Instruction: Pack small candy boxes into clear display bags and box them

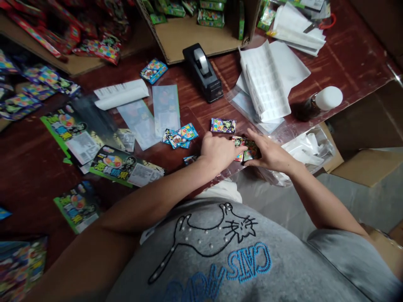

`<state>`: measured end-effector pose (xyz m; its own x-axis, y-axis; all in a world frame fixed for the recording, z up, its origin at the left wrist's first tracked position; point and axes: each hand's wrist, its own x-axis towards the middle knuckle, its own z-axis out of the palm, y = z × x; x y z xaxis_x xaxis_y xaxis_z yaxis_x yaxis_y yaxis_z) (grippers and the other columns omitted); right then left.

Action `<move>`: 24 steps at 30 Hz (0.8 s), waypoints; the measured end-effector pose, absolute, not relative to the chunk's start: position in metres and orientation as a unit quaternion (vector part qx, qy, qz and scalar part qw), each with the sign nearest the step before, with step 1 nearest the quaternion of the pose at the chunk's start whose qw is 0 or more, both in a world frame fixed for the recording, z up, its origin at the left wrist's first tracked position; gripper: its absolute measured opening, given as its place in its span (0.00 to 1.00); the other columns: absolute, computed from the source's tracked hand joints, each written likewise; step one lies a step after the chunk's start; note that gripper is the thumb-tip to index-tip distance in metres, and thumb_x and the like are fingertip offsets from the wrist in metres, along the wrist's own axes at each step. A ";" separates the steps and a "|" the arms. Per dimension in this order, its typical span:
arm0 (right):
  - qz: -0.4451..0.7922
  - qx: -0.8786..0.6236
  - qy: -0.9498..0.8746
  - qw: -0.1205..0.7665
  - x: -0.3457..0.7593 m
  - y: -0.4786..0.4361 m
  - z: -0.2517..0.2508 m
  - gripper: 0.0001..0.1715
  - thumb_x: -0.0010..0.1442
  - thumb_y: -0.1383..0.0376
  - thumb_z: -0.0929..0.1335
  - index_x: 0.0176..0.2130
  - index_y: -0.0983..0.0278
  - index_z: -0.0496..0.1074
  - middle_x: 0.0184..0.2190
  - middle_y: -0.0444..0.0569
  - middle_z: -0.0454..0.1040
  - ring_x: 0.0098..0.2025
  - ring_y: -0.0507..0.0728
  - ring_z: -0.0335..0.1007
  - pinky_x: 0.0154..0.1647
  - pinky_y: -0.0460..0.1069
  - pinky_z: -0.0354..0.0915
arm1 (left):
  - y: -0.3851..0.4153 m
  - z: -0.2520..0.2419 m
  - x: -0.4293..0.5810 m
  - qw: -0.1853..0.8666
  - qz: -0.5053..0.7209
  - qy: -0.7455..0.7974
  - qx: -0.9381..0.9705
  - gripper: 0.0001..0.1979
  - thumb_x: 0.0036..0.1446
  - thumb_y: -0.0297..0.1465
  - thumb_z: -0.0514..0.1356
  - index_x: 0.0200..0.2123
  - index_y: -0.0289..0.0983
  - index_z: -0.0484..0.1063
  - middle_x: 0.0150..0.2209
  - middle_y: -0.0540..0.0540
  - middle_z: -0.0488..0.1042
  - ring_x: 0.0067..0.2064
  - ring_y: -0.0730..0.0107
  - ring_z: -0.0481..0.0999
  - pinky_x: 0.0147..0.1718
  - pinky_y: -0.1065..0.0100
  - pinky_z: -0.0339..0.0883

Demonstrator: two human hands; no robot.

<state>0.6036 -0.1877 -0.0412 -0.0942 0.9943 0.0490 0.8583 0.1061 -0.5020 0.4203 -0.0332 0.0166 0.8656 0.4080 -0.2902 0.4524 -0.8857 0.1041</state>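
My left hand (218,151) is at the table's near edge, its fingers curled and one digit lying across a small red candy box (238,144). Facing it, my right hand (270,153) has thumb and fingers around the ends of a small green candy box (252,150), right beside the red one. Just above both hands lies a purple candy box (223,125). To the left is a loose pile of small blue candy packs (181,135). Another blue pack (189,160) is partly covered by my left forearm.
A black tape dispenser (204,73) stands behind the hands. Cartons of green boxes (210,17) and red boxes (105,48) are at the back. Printed bags (121,165) lie left; label sheets (266,79), a white-capped bottle (329,98) and red-handled scissors (329,22) lie right.
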 end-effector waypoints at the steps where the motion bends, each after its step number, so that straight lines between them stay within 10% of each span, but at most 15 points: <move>1: 0.177 -0.628 -0.731 0.200 0.599 -0.183 -0.044 0.69 0.65 0.36 0.70 0.81 0.66 0.34 0.76 0.73 0.59 0.75 0.76 0.61 0.72 0.73 0.63 | -0.026 0.025 0.404 0.075 -0.145 0.214 0.963 0.37 0.76 0.54 0.47 0.37 0.32 0.86 0.34 0.31 0.84 0.41 0.44 0.85 0.51 0.46 0.65; 5: 0.168 -0.613 -0.755 0.163 0.572 -0.164 -0.047 0.72 0.59 0.26 0.66 0.81 0.62 0.40 0.79 0.67 0.52 0.80 0.77 0.49 0.80 0.75 0.46 | 0.022 0.046 0.295 0.057 -0.150 0.175 0.971 0.35 0.57 0.65 0.65 0.51 0.42 0.81 0.48 0.37 0.86 0.54 0.40 0.82 0.60 0.46 0.64; 9: 0.165 -0.582 -0.789 0.108 0.544 -0.148 -0.047 0.62 0.63 0.25 0.60 0.78 0.59 0.53 0.79 0.62 0.55 0.79 0.74 0.51 0.81 0.74 0.39 | 0.061 0.034 0.183 0.045 -0.142 0.215 0.965 0.54 0.44 0.52 0.76 0.72 0.50 0.60 0.77 0.36 0.61 0.75 0.36 0.63 0.72 0.41 0.50; 16: 0.144 -0.517 -0.836 0.113 0.515 -0.112 -0.045 0.64 0.60 0.23 0.62 0.79 0.53 0.51 0.80 0.53 0.54 0.81 0.76 0.45 0.80 0.75 0.36 | 0.031 0.013 0.156 0.059 -0.143 0.260 0.953 0.42 0.59 0.46 0.69 0.73 0.41 0.62 0.67 0.34 0.71 0.70 0.39 0.67 0.73 0.42 0.48; 24: 0.106 -0.449 -0.878 0.129 0.486 -0.081 -0.050 0.49 0.73 0.37 0.61 0.74 0.69 0.62 0.70 0.64 0.71 0.67 0.73 0.65 0.67 0.68 0.59 | -0.041 -0.021 0.158 0.153 -0.062 0.404 0.900 0.56 0.45 0.60 0.75 0.71 0.39 0.66 0.65 0.31 0.72 0.62 0.33 0.71 0.62 0.42 0.62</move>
<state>0.4859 -0.0815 -0.0502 -0.5644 0.8150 0.1310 0.7606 0.5751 -0.3013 0.1581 -0.0405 -0.0208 0.6663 0.7080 -0.2341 0.7456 -0.6273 0.2247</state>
